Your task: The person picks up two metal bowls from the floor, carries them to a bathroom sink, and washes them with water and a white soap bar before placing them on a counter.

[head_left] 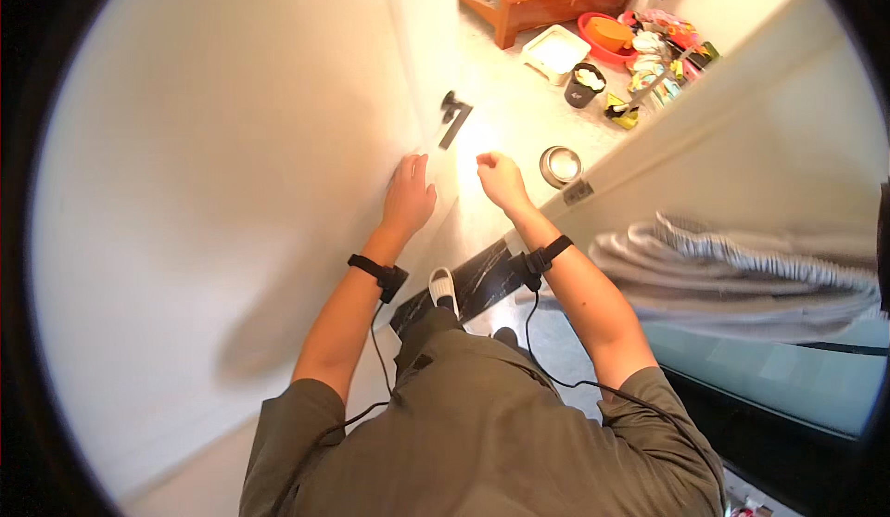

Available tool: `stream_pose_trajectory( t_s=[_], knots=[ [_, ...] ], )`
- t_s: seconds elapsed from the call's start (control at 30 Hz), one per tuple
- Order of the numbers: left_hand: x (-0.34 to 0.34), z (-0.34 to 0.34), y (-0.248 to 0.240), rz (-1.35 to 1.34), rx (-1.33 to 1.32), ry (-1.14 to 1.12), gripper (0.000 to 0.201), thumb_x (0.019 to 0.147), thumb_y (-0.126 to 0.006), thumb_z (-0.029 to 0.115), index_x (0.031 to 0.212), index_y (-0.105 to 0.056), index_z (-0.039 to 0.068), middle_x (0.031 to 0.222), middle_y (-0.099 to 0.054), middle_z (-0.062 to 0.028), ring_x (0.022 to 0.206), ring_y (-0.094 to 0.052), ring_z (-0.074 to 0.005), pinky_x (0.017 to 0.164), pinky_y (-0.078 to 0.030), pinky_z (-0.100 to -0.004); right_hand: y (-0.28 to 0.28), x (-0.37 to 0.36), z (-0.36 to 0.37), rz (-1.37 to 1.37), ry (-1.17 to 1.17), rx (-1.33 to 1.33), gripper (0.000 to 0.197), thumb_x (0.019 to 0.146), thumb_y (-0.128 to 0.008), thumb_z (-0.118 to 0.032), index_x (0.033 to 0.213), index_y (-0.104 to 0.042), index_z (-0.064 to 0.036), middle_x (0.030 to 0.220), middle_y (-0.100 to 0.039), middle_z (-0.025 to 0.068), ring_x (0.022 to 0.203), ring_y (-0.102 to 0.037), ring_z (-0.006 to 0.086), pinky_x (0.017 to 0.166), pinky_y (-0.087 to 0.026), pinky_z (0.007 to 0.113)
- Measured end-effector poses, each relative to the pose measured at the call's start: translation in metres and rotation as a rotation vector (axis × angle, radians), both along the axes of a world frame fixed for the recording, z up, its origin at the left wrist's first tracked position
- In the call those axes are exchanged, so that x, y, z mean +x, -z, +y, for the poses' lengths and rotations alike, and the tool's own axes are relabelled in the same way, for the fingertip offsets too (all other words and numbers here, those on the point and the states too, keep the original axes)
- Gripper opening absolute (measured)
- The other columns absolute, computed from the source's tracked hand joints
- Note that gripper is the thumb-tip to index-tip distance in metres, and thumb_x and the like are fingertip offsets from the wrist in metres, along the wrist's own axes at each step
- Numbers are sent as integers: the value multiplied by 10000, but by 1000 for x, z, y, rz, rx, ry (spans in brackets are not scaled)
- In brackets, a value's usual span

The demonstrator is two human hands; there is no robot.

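Note:
My left hand [409, 194] is raised beside a white door [278, 146], its fingers stretched out near the door's face; whether they touch it I cannot tell. Just above it, a black lever handle [454, 123] sticks out from the door's edge. My right hand [502, 181] is in the doorway with its fingers curled in, and nothing shows in it. It is apart from the handle, to its lower right. Each wrist wears a black strap with a small device and a cable.
A dark marbled threshold [487, 280] crosses the doorway under my white shoe [442, 287]. Beyond stand a metal bowl [561, 166], a black bin [585, 85], a white tub [556, 51], a red basin [607, 38] and a wooden bed frame [556, 7]. Grey cloth [732, 271] hangs at right.

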State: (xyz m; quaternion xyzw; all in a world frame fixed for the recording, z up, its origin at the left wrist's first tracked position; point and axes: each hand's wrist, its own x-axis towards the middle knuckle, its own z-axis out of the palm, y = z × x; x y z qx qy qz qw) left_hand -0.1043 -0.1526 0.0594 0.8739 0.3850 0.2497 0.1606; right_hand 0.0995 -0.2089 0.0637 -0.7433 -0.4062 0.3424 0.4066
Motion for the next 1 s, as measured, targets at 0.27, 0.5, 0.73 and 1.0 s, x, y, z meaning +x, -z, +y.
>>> stream_pose_trajectory(
  t_s=[0.27, 0.5, 0.73, 1.0],
  knots=[
    [49, 161, 31, 111, -245, -212, 617, 865, -622, 154, 1369, -375, -103, 1224, -541, -300, 1124, -545, -438, 976, -457, -478, 89, 73, 96, -70, 31, -402, 297, 798, -627, -160, 1014, -730, 14, 994, -725, 208, 947, -692, 305, 857, -524, 381],
    [73, 168, 67, 290, -295, -529, 463, 892, -614, 226, 1194, -469, -94, 1012, -662, -300, 919, -658, -447, 765, -541, -502, 213, 183, 144, -437, -375, -615, 319, 808, -560, -190, 959, -731, 32, 1098, -658, 308, 1076, -637, 427, 942, -509, 459],
    [51, 154, 91, 620, -215, -687, 361, 920, -569, 235, 1085, -514, -82, 741, -690, -221, 743, -699, -402, 688, -562, -493, 306, 274, 209, -481, -526, -500, 351, 832, -530, -230, 943, -721, 43, 1074, -665, 302, 1039, -628, 452, 919, -507, 483],
    [19, 157, 95, 965, -570, -568, 331, 891, -588, 288, 908, -733, -9, 929, -717, -237, 895, -697, -404, 806, -557, -483, 333, 348, 228, -451, -393, -554, 354, 851, -523, -183, 1079, -685, 34, 1116, -661, 281, 1097, -623, 425, 952, -499, 460]
  ],
)
